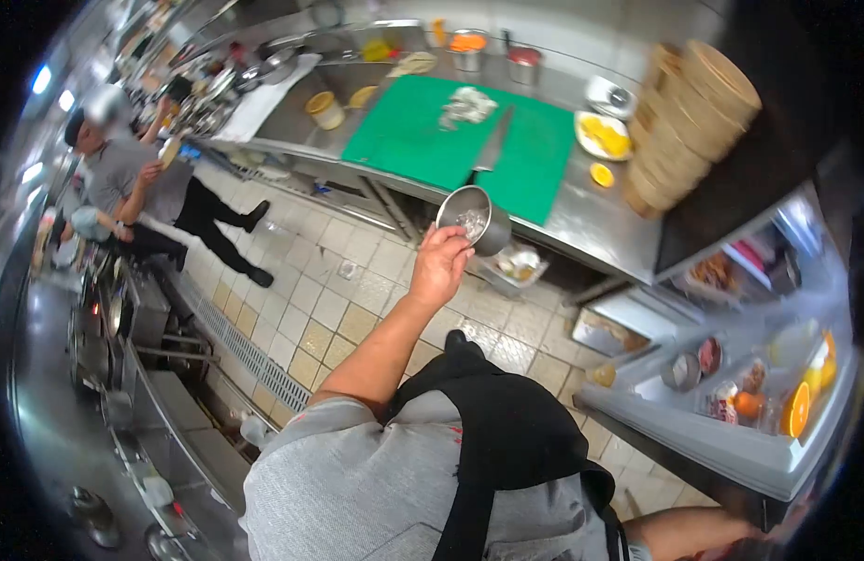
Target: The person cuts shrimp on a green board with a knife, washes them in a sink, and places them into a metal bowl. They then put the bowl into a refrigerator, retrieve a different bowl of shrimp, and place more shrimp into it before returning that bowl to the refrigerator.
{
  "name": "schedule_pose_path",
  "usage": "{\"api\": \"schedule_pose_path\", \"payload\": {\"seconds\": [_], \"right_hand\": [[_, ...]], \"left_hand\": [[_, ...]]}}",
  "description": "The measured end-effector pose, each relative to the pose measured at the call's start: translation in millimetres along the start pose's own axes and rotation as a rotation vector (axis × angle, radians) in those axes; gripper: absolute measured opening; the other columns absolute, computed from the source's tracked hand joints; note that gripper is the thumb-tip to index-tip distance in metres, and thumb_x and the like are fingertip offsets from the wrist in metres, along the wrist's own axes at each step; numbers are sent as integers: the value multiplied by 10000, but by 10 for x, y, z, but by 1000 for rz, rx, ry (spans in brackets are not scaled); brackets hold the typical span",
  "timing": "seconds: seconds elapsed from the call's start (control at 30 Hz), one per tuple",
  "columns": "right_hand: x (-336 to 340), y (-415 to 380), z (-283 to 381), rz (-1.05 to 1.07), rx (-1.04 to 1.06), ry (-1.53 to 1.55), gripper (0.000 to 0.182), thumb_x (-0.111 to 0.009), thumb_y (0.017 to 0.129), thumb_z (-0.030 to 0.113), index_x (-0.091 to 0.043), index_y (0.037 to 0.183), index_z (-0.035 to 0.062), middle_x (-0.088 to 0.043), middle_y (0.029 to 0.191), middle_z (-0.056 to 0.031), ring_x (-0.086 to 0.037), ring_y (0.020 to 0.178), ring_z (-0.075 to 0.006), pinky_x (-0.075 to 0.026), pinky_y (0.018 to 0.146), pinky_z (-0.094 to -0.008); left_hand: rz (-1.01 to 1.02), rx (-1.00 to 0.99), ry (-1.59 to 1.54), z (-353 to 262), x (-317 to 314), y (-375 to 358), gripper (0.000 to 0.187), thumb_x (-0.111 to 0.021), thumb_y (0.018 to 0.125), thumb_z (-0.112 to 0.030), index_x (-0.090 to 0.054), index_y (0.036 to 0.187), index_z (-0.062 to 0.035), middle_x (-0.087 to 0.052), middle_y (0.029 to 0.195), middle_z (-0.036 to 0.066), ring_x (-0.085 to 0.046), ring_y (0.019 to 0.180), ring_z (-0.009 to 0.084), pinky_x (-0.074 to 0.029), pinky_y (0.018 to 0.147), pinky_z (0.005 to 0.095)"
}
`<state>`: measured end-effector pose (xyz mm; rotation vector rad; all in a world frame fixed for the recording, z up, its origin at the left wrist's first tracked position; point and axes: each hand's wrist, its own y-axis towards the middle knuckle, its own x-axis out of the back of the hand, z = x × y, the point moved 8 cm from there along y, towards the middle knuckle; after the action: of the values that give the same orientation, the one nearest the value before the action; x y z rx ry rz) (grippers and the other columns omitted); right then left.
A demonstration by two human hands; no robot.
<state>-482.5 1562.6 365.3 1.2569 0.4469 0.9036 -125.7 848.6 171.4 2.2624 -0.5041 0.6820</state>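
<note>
My left hand (441,262) is closed on the rim of a metal cup (494,236), tilted so its mouth faces me. Some pale, shiny bits lie inside it; I cannot make out what they are. Just beyond the cup, a kitchen knife (495,142) rests on a green cutting board (394,131), beside a heap of white chopped food (467,107). My right forearm (689,535) runs off at the lower right, near the open fridge door (712,439), and the hand itself is out of sight.
Stacked bamboo steamers (698,122) stand right of the board, near a plate of yellow pieces (602,136) and a cut orange (601,175). The door shelf holds fruit and containers. A co-worker (137,178) stands at the left, by crowded counters. Tiled floor (338,318) lies between.
</note>
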Motion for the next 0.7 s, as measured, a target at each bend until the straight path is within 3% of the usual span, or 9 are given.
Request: {"api": "schedule_pose_path", "payload": {"seconds": [0.13,0.27,0.4,0.47,0.5,0.53,0.6,0.63,0.7], "right_hand": [[-449,183,71,-59,138,-62,444,-435,1027,364,-655,1158,1,-669,1184,-153,-631,1102,-281,-472,988,-395],[-1685,457,153,-53,237,-70,446,-419,1035,355,-652,1167,-1,-666,1198,-154,-626,1118,-286,-465,1008,-400],[-2804,441,1637,-33,339,-7,471,-419,1047,359,-575,1286,-16,-570,1346,-214,-513,1288,-354,-377,1098,-410],[-3130,415,1767,18,145,-237,522,-452,1036,385,-524,1346,-30,-482,1425,-246,-444,1342,-371,-345,1123,-421],[-3239,386,1765,43,38,-236,590,-551,996,391,-484,1374,-57,-408,1471,-276,-396,1372,-383,-333,1133,-419],[-3297,361,1955,47,44,-248,590,-551,996,391,-484,1374,-57,-408,1471,-276,-396,1372,-383,-333,1133,-419],[-3316,289,2318,-52,-41,-130,671,-640,946,403,-470,1366,-93,-389,1470,-304,-408,1356,-403,-334,1133,-418],[-3330,197,2409,-106,12,-312,693,-711,906,357,-469,1344,-123,-418,1432,-320,-458,1314,-399,-390,1093,-422],[-3591,-49,2937,-185,66,-8,523,-706,916,244,-535,1286,-83,-536,1324,-257,-560,1189,-326,-454,1025,-393]], "left_hand": [[-109,-11,-14,696,668,179,127,-707,819,-80,-719,942,-49,-632,1092,126,-599,1050,354,-395,1067,507],[-63,-30,79,1128,768,636,125,-717,808,-70,-725,931,-55,-621,1098,132,-586,1092,360,-353,1129,511],[-74,-48,83,1566,763,965,134,-743,784,-67,-724,916,-77,-604,1162,108,-584,1116,348,-376,1120,492],[-62,0,92,1864,655,1061,138,-752,773,-53,-724,901,-96,-582,1225,91,-574,1152,350,-425,1069,460],[-42,72,27,1997,617,1120,146,-761,763,-46,-723,894,-101,-568,1255,95,-564,1172,358,-446,1040,446],[-21,145,-35,2132,576,1175,156,-770,753,-39,-722,886,-105,-555,1285,100,-554,1193,366,-467,1010,432],[-67,69,-3,2268,504,1249,226,-795,723,-38,-714,922,-107,-512,1370,135,-557,1199,357,-487,980,417],[-137,141,-44,2368,519,1277,251,-802,719,-46,-708,943,-111,-484,1403,168,-569,1194,339,-501,952,399],[-216,241,-179,2559,510,1296,287,-810,718,-55,-680,968,-112,-437,1459,243,-624,1080,261,-526,857,334]]}}
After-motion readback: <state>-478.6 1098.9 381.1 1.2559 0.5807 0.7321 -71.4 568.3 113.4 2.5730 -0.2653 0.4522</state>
